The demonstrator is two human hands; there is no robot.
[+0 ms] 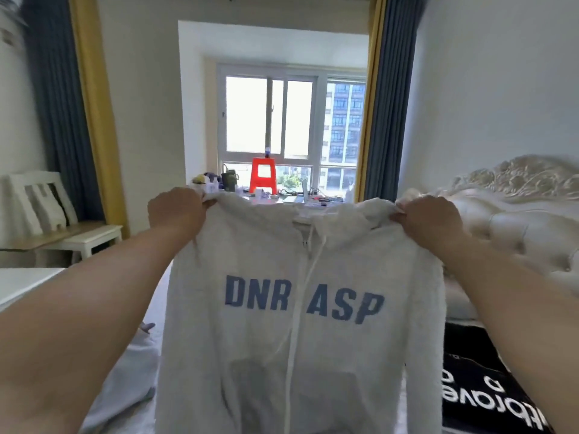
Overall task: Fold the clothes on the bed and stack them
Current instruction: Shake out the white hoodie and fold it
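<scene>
Both hands hold a white hoodie (300, 308) up in front of the person, above the bed (150, 311). The left hand (177, 211) grips one shoulder and the right hand (429, 220) grips the other, fingers curled into the fabric. Its zipped front, with blue letters, faces the camera. A black garment (482, 386) with white lettering lies on the bed at right, beside a cream headboard (513, 208).

The single head-worn view looked forward, level at close range; window (294, 120) at twelve o'clock, headboard (513, 195) at three.
</scene>
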